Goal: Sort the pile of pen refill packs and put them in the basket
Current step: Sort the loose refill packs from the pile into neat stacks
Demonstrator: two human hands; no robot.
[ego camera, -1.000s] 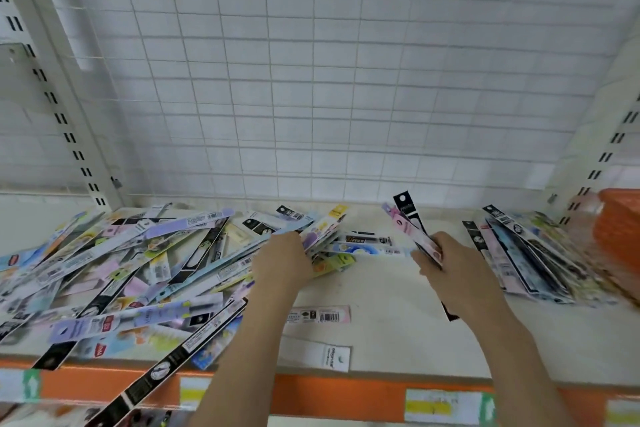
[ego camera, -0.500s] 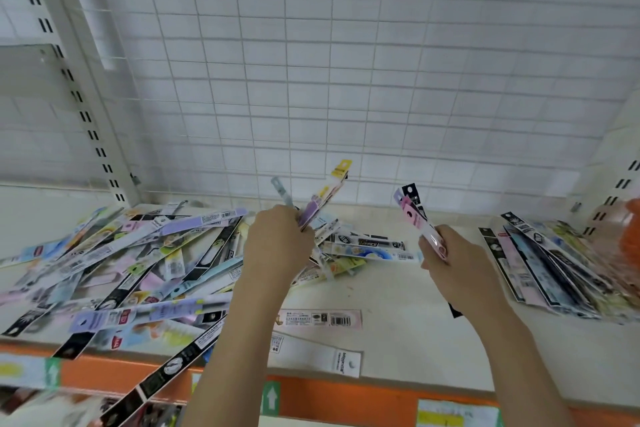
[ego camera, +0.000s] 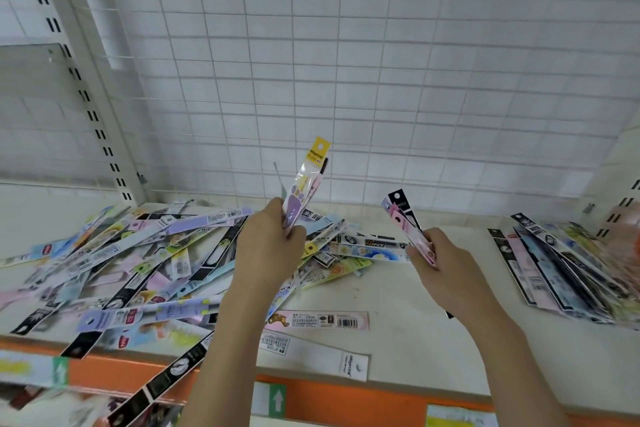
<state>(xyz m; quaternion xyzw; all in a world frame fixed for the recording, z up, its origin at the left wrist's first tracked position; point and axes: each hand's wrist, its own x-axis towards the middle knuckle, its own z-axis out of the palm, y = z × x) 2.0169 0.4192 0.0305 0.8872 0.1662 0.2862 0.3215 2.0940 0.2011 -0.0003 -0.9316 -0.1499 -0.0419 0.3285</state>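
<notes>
A loose pile of pen refill packs [ego camera: 114, 263] covers the left half of the cream shelf [ego camera: 391, 291]. My left hand [ego camera: 268, 246] grips a few packs lifted above the pile; the front pack [ego camera: 306, 184] has a yellow top and a purple foot print and points up. My right hand [ego camera: 446, 270] holds a small bunch of pink and black packs [ego camera: 403, 218] tilted up to the left. A tidier stack of packs [ego camera: 561, 263] lies at the right. A blurred bit of the orange basket [ego camera: 632, 229] shows at the far right edge.
Two single packs [ego camera: 317, 320] [ego camera: 311, 354] lie flat near the shelf's orange front edge [ego camera: 329, 402]. A white wire grid [ego camera: 346, 80] forms the back wall, with slotted uprights [ego camera: 86, 104] at the left and right.
My left hand has gone from reaching into the pile to lifting a few packs well above it. My right hand has kept its bunch and barely moved. The view has tilted left, hiding most of the basket.
</notes>
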